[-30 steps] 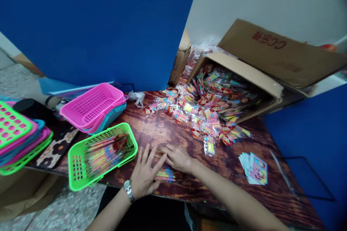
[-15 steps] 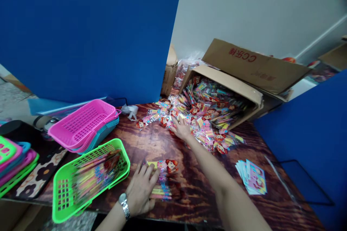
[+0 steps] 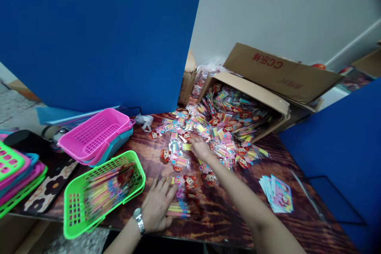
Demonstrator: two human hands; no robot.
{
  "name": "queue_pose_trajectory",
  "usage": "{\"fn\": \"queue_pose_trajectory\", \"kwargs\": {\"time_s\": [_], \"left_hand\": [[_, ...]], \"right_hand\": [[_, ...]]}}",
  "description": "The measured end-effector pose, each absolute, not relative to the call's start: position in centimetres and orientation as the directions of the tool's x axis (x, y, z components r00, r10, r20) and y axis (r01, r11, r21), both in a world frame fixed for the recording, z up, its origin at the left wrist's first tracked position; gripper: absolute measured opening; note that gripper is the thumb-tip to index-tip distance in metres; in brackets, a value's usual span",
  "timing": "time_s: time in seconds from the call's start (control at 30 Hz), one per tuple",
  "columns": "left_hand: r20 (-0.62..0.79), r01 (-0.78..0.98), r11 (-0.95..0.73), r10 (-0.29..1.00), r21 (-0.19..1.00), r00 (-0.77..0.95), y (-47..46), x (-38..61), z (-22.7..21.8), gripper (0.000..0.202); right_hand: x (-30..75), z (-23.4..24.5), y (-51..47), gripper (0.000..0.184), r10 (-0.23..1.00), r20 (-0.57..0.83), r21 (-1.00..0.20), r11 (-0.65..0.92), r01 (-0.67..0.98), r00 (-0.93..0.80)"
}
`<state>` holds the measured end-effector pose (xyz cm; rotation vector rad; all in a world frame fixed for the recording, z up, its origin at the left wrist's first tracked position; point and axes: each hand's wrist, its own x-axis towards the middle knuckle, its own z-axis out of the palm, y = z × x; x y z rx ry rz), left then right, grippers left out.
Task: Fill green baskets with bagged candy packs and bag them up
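My left hand (image 3: 157, 205) lies flat with fingers spread on a small stack of wrapped toy packets (image 3: 181, 194) near the table's front edge; a watch is on its wrist. My right hand (image 3: 201, 149) reaches forward, fingers down on loose packets (image 3: 175, 156) at the near edge of the big pile (image 3: 229, 127) spilling from a tipped cardboard box (image 3: 262, 87). Whether it grips one I cannot see. Left of my left hand stands a green basket (image 3: 102, 190) holding several packets.
Stacked pink and teal baskets (image 3: 98, 135) sit behind the green one, more baskets (image 3: 14, 174) at far left. A stack of printed cards (image 3: 276, 194) lies at right. Blue partitions (image 3: 98, 35) stand behind and to the right. The table is dark wood (image 3: 226, 222).
My right hand went from beside the left out to the pile, then drew back toward me, dragging several packets onto the open table. My left hand stayed on the stack.
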<state>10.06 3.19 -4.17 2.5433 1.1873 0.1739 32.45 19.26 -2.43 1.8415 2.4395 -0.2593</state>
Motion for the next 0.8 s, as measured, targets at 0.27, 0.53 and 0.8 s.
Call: {"fn": "queue_pose_trajectory", "kwargs": {"time_s": [0.27, 0.53, 0.8], "left_hand": [[-0.136, 0.761, -0.545, 0.775, 0.352, 0.618, 3.1, 10.4, -3.5, 0.081], [-0.206, 0.767, -0.529, 0.757, 0.362, 0.62, 3.2, 10.4, -2.6, 0.083], [-0.13, 0.754, -0.524, 0.781, 0.396, 0.611, 3.0, 10.3, -3.8, 0.079]], "right_hand": [[33.4, 0.1, 21.0, 0.03, 0.958, -0.152, -0.054, 0.238, 0.97, -0.243], [35.1, -2.9, 13.3, 0.027, 0.976, -0.214, -0.033, -0.057, 0.998, 0.049], [35.7, -0.3, 15.7, 0.022, 0.88, -0.329, -0.107, 0.325, 0.94, -0.342]]}}
